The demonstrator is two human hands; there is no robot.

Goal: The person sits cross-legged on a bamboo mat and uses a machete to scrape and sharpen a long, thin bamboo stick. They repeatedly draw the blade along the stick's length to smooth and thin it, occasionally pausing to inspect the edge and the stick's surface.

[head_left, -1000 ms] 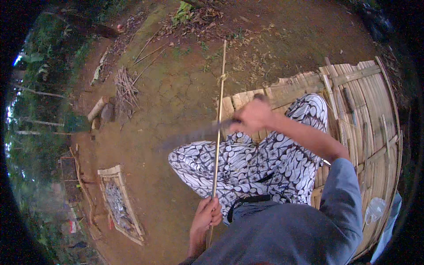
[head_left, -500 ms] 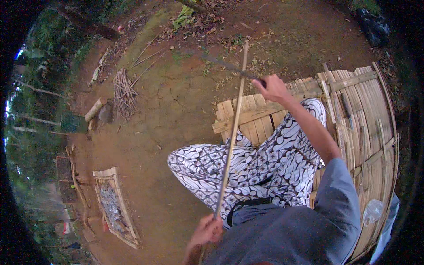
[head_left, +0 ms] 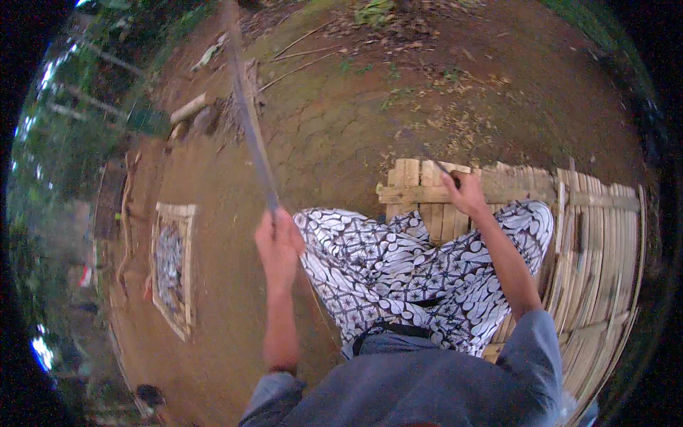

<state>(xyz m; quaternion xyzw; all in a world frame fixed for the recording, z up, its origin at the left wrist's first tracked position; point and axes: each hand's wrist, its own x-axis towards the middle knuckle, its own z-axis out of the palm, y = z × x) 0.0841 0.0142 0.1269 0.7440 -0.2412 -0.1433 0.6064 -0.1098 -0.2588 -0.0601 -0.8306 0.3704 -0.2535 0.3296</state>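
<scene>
Slatted tan bamboo platform (head_left: pixel 597 256) on the right. Long, thin grey-brown stick (head_left: pixel 250 124) angles off up-left, left hand (head_left: pixel 279 235) wrapped round it. Right hand (head_left: pixel 466 193) has a dark, blurry-bladed knife (head_left: pixel 442 169) gripped, well apart from the stick.

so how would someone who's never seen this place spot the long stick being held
Find the black-and-white patterned trousers mid-picture, then the person's left grip beside the left knee. From that grip, the long stick runs up toward the picture's top edge, leaning left. Unlike the thin sticks lying on the ground beyond, it is held.
</scene>
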